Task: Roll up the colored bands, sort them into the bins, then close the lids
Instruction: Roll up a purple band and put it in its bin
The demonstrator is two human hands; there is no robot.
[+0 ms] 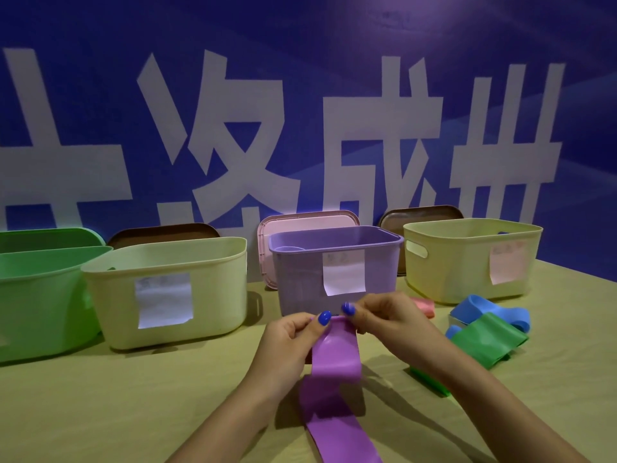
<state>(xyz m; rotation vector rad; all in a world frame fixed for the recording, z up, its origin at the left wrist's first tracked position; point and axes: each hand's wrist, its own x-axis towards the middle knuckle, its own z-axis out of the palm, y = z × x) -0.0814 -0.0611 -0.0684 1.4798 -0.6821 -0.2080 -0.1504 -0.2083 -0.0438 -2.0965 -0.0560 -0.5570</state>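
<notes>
Blue wall (pixel 300 35), tan table (pixel 100 412)

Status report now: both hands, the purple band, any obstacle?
Left hand and right hand pinch purple band top edge. Band mostly unrolled. Purple bin open behind, nothing blocking.

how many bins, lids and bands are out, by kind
bins: 4 (green, cream, purple, yellow)
lids: 4, behind the bins (green, brown, pink, brown)
bands: 4 (purple in both hands, pink, blue, green)
total: 12
</notes>
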